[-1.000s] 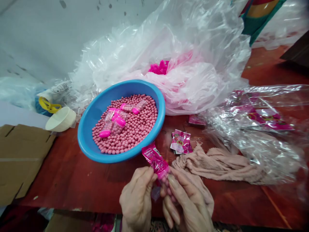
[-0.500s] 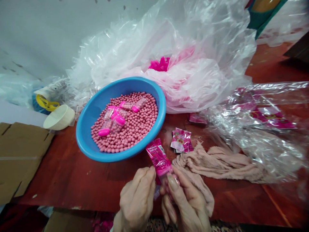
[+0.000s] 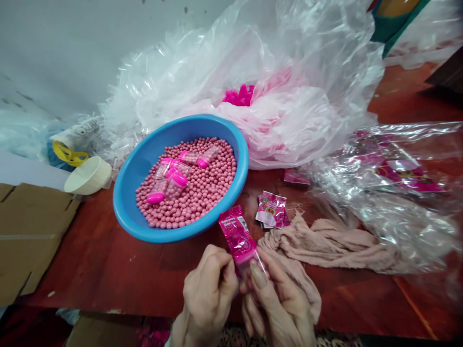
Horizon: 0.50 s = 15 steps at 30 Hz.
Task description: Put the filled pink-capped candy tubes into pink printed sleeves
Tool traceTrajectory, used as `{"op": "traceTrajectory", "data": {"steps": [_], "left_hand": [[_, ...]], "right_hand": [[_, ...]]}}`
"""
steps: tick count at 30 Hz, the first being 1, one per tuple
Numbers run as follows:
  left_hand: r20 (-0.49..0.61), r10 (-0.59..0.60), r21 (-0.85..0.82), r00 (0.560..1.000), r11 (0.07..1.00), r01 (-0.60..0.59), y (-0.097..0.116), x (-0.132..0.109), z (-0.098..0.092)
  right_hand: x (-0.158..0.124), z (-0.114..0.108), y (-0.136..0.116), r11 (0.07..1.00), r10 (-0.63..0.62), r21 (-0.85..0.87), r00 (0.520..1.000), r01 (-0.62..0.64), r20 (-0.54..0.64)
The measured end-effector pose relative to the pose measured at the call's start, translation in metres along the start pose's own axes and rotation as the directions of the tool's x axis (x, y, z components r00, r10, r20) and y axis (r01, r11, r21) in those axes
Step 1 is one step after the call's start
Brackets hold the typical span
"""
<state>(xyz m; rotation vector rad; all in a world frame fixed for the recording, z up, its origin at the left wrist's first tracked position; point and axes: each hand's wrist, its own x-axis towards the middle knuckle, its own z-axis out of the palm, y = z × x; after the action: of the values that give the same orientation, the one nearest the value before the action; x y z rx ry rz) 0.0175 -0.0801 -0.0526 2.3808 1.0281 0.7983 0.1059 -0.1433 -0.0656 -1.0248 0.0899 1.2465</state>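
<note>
I see the right hand (image 3: 278,296) pinching the tube (image 3: 245,266); from this grip, the packet (image 3: 238,236) points far and slightly left, near the bowl (image 3: 177,235). The left hand (image 3: 210,289) curls just left; its hold I cannot tell.

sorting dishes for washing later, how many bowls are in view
2: the blue bowl, filled with pink beads, and the cream bowl to its left. Others might be hidden behind the piled clear plastic.
</note>
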Motion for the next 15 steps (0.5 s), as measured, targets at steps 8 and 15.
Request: {"op": "traceTrajectory", "data": {"steps": [8, 15], "left_hand": [[-0.236, -0.091, -0.102, 0.968, 0.992, 0.068, 0.006, -0.013, 0.01], [0.038, 0.362, 0.502, 0.932, 0.799, -0.331, -0.003, -0.003, -0.01]], "right_hand": [[0.001, -0.002, 0.005, 0.999, -0.019, -0.036, 1.0, 0.02, 0.013], [0.003, -0.009, 0.016, 0.91, -0.337, -0.288, 0.938, 0.3, -0.086]]}}
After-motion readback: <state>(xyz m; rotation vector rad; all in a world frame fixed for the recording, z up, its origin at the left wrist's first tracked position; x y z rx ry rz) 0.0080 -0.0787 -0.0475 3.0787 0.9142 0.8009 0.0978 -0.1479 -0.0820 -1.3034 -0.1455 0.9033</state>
